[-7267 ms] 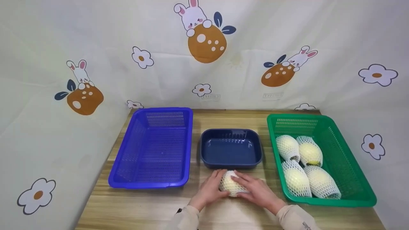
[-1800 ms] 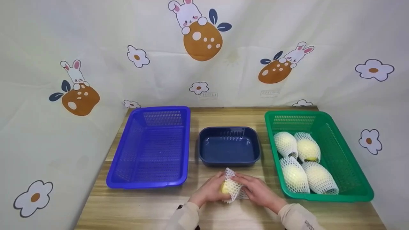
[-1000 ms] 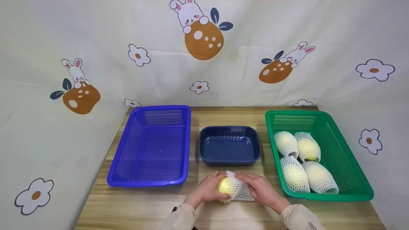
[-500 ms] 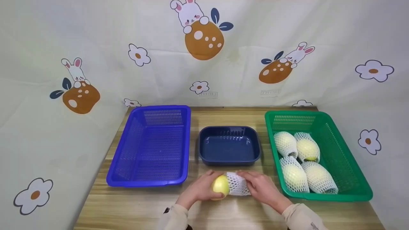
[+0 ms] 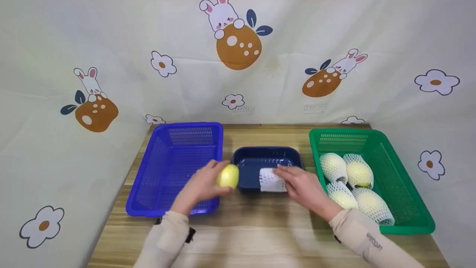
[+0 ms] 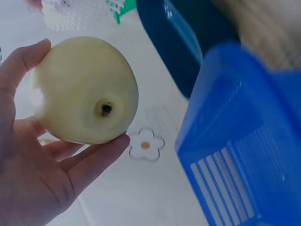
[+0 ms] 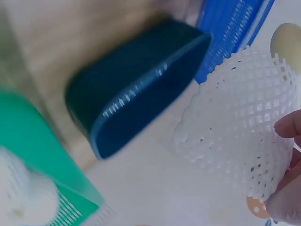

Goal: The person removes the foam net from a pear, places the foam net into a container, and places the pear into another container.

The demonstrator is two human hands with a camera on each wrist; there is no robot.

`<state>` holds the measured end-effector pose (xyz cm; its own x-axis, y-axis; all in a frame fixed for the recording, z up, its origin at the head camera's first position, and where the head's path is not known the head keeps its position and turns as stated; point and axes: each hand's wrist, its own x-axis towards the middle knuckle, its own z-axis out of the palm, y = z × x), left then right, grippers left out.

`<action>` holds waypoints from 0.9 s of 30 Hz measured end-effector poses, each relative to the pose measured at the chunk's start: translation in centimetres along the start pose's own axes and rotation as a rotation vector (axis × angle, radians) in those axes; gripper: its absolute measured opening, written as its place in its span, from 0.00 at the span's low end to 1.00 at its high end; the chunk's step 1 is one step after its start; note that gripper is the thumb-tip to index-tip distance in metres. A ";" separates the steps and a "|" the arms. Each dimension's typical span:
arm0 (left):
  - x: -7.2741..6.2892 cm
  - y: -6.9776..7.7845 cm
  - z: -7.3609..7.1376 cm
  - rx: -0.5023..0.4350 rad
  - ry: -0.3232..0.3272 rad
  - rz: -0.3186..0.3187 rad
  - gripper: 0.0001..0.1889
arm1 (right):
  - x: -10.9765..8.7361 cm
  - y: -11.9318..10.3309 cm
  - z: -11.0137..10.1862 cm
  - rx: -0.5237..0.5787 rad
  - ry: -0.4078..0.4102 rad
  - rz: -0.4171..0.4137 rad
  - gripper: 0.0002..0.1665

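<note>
My left hand (image 5: 202, 184) holds a round yellow pear (image 5: 228, 176) between thumb and fingers, raised near the right side of the blue basket (image 5: 174, 163). In the left wrist view the pear (image 6: 80, 84) is bare, its dark calyx pit facing the camera. My right hand (image 5: 306, 188) pinches a white foam net sleeve (image 5: 270, 180) above the front edge of the dark blue tray (image 5: 247, 173). The right wrist view shows the sleeve (image 7: 230, 122) hanging hollow from thumb and fingers.
On the right stands a green basket (image 5: 396, 197) with several fruits (image 5: 333, 167) in foam nets. The tray sits between both baskets on a wooden table (image 5: 238, 238). A patterned cloth (image 5: 282, 74) hangs behind and at the sides.
The pear, earlier inside its foam net, has been pulled out of it. Both hands have since lifted and moved forward, the left also leftward with the pear, the right with the sleeve over the tray.
</note>
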<state>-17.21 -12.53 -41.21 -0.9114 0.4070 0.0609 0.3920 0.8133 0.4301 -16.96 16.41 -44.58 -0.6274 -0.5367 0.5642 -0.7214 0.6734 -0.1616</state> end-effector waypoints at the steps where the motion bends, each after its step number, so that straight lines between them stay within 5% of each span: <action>1: 0.2 -0.4 -0.5 0.006 0.009 -0.016 0.39 | 0.6 0.2 -0.3 -0.015 -0.005 0.001 0.24; 11: 1.8 -5.5 -2.9 0.073 -0.039 -0.163 0.37 | 4.9 1.9 -0.4 -0.116 -0.107 0.033 0.22; 27: 3.1 -10.0 -2.1 0.101 -0.190 -0.268 0.34 | 7.2 4.5 3.8 -0.252 -0.157 0.080 0.11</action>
<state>-24.21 -20.29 -43.40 -0.9479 0.2353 -0.2149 0.1603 0.9349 0.3165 -25.81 13.62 -44.28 -0.7308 -0.5360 0.4227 -0.5850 0.8108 0.0167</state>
